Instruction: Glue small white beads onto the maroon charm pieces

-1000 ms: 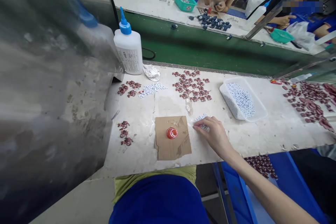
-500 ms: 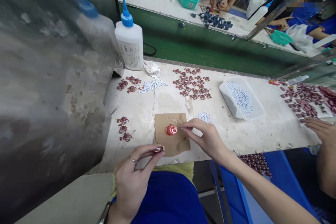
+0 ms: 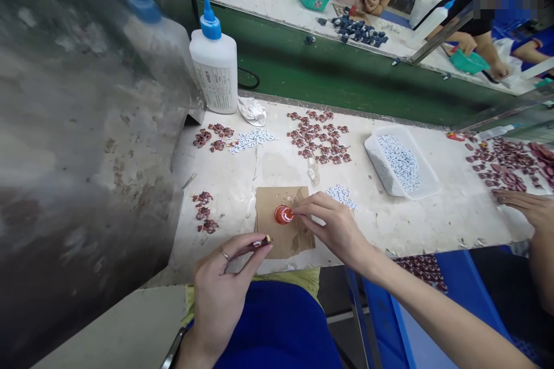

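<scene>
Between the thumb and fingers of my left hand (image 3: 223, 288) is a small dark-red figure piece (image 3: 262, 241) with white and yellowish spots, held over the bench's front edge. My right hand (image 3: 335, 228) is pinched closed, its fingertips at the rim of a small red cap-like cup (image 3: 284, 214). Whatever those fingertips hold is too small to make out. The cup stands on a piece of brown cardboard (image 3: 264, 236). Just beyond my right hand lies a small heap of white-and-dark bits (image 3: 341, 195).
A white glue bottle (image 3: 215, 72) with a blue nozzle stands at the back left, beside a metal panel (image 3: 95, 127). Several dark-red pieces (image 3: 319, 137) lie in groups. A clear plastic tub (image 3: 426, 181) holds more white bits. At right, another person's hand (image 3: 526, 207) rests on the bench.
My right hand has moved left, bringing its fingertips to the red cup. The piece in my left hand has turned slightly. Co-workers' hands across the bench have shifted.
</scene>
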`<state>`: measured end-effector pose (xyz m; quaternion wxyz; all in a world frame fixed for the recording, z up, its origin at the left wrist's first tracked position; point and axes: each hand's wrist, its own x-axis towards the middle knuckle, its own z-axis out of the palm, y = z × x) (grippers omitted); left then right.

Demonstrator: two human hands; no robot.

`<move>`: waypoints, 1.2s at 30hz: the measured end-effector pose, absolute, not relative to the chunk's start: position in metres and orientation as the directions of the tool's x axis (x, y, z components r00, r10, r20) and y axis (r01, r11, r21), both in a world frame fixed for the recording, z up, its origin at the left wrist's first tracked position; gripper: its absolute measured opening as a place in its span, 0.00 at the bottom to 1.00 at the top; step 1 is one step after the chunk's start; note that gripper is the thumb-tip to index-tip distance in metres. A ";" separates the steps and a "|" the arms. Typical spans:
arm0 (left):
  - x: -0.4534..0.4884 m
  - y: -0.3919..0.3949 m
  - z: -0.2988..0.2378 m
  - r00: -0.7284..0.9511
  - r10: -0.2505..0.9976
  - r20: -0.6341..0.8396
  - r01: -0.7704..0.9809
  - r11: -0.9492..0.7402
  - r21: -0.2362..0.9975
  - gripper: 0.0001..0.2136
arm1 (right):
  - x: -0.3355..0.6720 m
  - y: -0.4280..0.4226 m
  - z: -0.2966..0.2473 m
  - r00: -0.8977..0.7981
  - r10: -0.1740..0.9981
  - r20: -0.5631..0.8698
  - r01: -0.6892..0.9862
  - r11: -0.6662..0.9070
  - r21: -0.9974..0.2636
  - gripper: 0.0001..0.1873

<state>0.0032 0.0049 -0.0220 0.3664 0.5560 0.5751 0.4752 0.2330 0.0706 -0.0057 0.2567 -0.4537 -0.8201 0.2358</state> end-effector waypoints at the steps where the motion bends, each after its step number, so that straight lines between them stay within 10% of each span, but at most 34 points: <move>1: 0.004 0.005 -0.021 -0.115 0.990 0.085 0.280 -0.049 0.959 0.07 | 0.233 0.070 -0.006 -0.454 0.866 0.211 0.617 0.477 -0.626 0.08; 16: 0.011 0.005 0.000 -0.070 0.977 0.203 0.299 -0.173 0.938 0.11 | 0.202 0.034 0.034 -0.302 0.943 0.142 0.226 0.216 -0.950 0.09; 23: 0.010 0.006 -0.003 -0.050 0.973 0.225 0.340 -0.196 0.920 0.11 | 0.204 0.032 0.031 -0.360 0.924 0.131 0.308 0.250 -0.918 0.09; 31: 0.014 0.011 0.008 -0.036 0.962 0.270 0.341 -0.242 0.908 0.09 | 0.212 0.022 0.043 -0.595 0.736 0.325 0.564 0.669 -0.484 0.15; 36: 0.018 0.010 0.010 -0.021 0.967 0.253 0.327 -0.232 0.916 0.10 | 0.214 0.026 0.046 -0.451 0.865 0.220 0.501 0.449 -0.740 0.15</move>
